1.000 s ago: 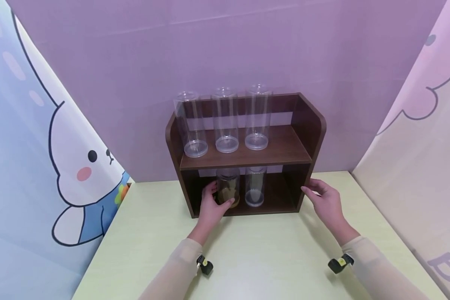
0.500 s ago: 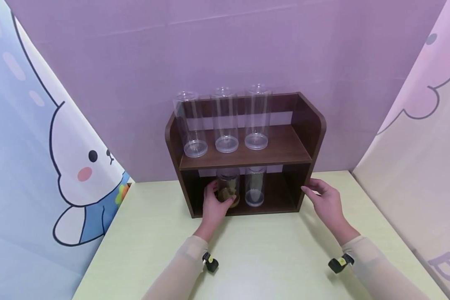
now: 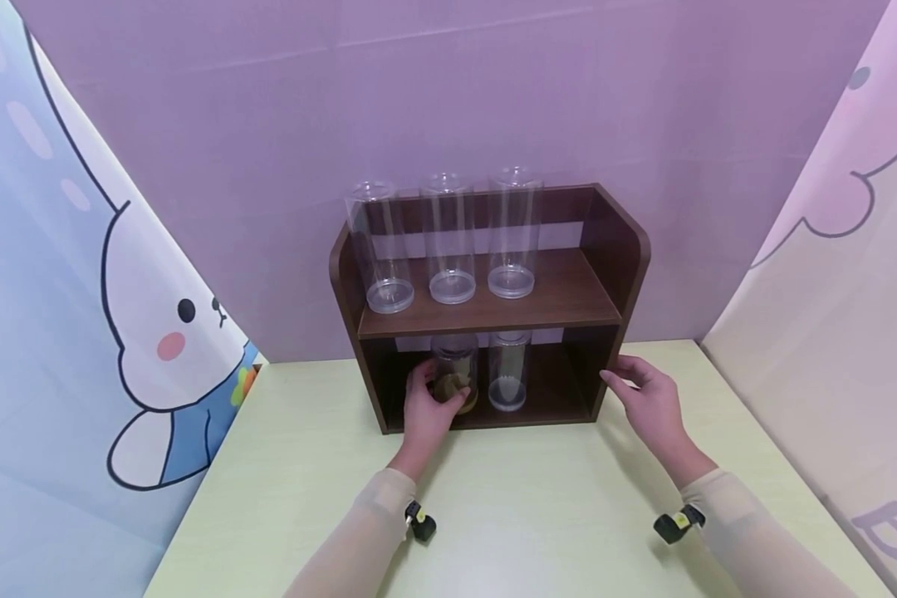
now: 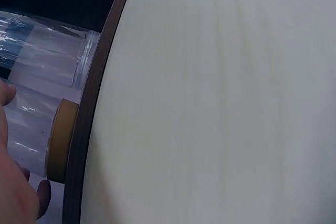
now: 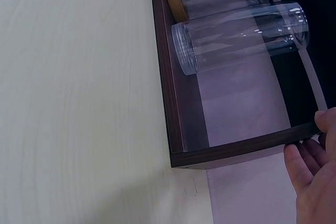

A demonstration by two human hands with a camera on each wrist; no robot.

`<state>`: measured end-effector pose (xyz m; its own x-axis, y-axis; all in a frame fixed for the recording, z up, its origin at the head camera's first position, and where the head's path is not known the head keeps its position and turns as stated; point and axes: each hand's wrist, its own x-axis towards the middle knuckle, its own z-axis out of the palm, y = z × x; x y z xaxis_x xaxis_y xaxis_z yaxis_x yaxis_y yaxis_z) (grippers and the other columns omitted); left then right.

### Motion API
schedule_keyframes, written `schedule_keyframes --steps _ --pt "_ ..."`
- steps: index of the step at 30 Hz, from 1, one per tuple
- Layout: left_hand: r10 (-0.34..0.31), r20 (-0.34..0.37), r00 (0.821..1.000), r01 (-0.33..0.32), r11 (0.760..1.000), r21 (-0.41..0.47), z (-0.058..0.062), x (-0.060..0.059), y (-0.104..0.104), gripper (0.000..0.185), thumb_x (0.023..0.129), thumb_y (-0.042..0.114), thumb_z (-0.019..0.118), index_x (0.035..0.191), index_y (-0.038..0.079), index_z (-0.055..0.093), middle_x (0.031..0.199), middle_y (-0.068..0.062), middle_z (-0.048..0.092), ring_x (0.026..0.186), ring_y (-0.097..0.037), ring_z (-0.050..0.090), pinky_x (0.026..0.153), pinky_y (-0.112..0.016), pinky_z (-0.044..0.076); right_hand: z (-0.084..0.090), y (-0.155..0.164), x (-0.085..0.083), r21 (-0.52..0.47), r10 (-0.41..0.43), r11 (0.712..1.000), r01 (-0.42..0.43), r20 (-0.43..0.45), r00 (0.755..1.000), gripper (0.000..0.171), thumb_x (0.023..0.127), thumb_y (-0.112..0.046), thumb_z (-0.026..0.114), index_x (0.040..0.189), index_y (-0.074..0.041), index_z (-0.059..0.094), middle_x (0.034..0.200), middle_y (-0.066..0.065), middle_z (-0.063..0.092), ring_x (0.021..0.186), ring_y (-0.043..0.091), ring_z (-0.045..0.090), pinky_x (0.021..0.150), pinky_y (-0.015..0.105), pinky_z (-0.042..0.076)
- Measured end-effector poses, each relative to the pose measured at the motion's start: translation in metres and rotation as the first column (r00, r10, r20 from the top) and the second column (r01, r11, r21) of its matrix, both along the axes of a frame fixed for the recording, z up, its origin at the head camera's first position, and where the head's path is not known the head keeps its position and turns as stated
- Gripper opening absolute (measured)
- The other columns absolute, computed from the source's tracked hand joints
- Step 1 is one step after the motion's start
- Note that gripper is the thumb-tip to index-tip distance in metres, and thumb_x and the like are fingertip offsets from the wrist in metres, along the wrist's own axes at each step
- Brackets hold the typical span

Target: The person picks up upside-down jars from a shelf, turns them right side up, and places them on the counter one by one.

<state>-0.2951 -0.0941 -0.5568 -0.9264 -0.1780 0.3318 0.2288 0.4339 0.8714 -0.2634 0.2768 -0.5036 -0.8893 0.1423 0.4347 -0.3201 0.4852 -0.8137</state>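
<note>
My left hand (image 3: 428, 413) reaches into the lower level of a dark brown two-level rack (image 3: 561, 314). It grips a clear cylindrical jar (image 3: 454, 357), thumb across the front and fingers along its left side. That jar stands upright on a tan base (image 4: 63, 142), seen from below in the left wrist view. Just to its right stands a second clear jar (image 3: 508, 370) with a clear base. On the rack's right side, my right hand (image 3: 652, 407) pinches the front edge of the side panel (image 5: 252, 144), thumb inside and fingers outside.
Three tall clear jars (image 3: 452, 241) stand in a row on the rack's upper shelf, toward the left. The rack stands on a pale table (image 3: 523, 515) before a purple backdrop (image 3: 448, 91). Printed cloths hang left (image 3: 149, 357) and right.
My left forearm and wrist have shifted slightly right and forward, and the thumb has moved a little up the jar. The right hand and rack stay still.
</note>
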Motion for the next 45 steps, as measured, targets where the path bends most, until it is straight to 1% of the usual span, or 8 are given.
schedule_keyframes --steps 5,9,17,24,30,36,41,45 --pt "0.004 -0.011 1.0 -0.005 1.0 -0.01 -0.001 0.002 -0.001 0.079 0.086 0.034 0.097 0.151 0.015 0.055 0.14 -0.01 0.059 0.132 -0.028 0.06 0.113 -0.049 0.054 0.0 0.0 0.001 0.0 -0.004 1.0 0.004 0.009 1.0 0.022 0.105 -0.015 0.078 0.121 0.001 0.079 0.115 0.019 0.081 0.1 -0.016 0.066 0.08 0.008 0.052" --pt "-0.002 -0.013 1.0 0.002 1.0 -0.018 0.002 0.006 -0.001 0.079 0.086 0.034 0.097 0.151 0.015 0.056 0.14 -0.009 0.059 0.133 -0.027 0.06 0.113 -0.048 0.054 0.001 0.0 0.002 0.01 -0.01 1.0 0.01 0.009 1.0 0.023 0.106 -0.016 0.078 0.122 0.0 0.079 0.115 0.019 0.081 0.1 -0.016 0.065 0.081 0.008 0.05" --pt "-0.05 0.009 0.999 0.05 0.999 -0.003 0.013 0.017 0.0 0.08 0.087 0.034 0.097 0.152 0.014 0.055 0.143 -0.008 0.059 0.135 -0.026 0.06 0.112 -0.047 0.056 0.001 0.0 0.002 0.012 -0.008 1.0 0.008 0.008 1.0 0.023 0.106 -0.016 0.078 0.122 -0.001 0.079 0.116 0.019 0.081 0.101 -0.016 0.065 0.082 0.008 0.05" --pt "-0.108 -0.001 0.994 0.108 0.993 0.053 0.02 0.023 -0.005 0.079 0.086 0.027 0.098 0.151 0.013 0.055 0.144 -0.008 0.06 0.135 -0.025 0.061 0.11 -0.042 0.057 0.001 0.0 0.002 0.003 -0.006 1.0 0.006 0.011 1.0 0.024 0.105 -0.015 0.078 0.122 0.001 0.078 0.118 0.02 0.08 0.1 -0.016 0.065 0.081 0.007 0.053" --pt "-0.164 -0.006 0.986 0.164 0.983 0.08 0.026 0.032 -0.011 0.078 0.086 0.022 0.097 0.151 0.012 0.054 0.145 -0.008 0.059 0.136 -0.026 0.06 0.112 -0.043 0.057 0.0 0.001 0.002 -0.002 0.0 1.0 0.0 0.007 1.0 0.025 0.106 -0.015 0.078 0.123 0.002 0.078 0.119 0.022 0.079 0.101 -0.017 0.064 0.084 0.006 0.053" --pt "-0.204 0.006 0.979 0.204 0.977 0.067 0.029 0.041 -0.015 0.078 0.087 0.019 0.096 0.151 0.01 0.053 0.145 -0.007 0.059 0.136 -0.027 0.059 0.113 -0.043 0.056 0.0 0.0 0.002 -0.009 -0.001 1.0 0.001 0.013 1.0 0.025 0.105 -0.015 0.078 0.123 0.002 0.078 0.119 0.021 0.079 0.101 -0.016 0.065 0.083 0.007 0.054" --pt "-0.255 -0.014 0.967 0.255 0.964 0.075 0.031 0.049 -0.018 0.076 0.086 0.015 0.096 0.149 0.009 0.053 0.144 -0.008 0.06 0.136 -0.026 0.058 0.114 -0.042 0.055 0.002 0.0 0.002 -0.013 -0.005 1.0 0.005 0.016 1.0 0.024 0.105 -0.015 0.079 0.122 0.002 0.078 0.117 0.019 0.08 0.1 -0.016 0.065 0.083 0.007 0.054" --pt "-0.296 -0.006 0.955 0.296 0.951 0.092 0.033 0.056 -0.02 0.075 0.086 0.013 0.095 0.148 0.011 0.053 0.143 -0.005 0.06 0.136 -0.025 0.058 0.115 -0.04 0.054 0.002 0.0 0.002 -0.023 -0.006 1.0 0.006 0.02 1.0 0.024 0.104 -0.014 0.079 0.121 0.003 0.078 0.117 0.018 0.08 0.1 -0.016 0.065 0.084 0.007 0.054"
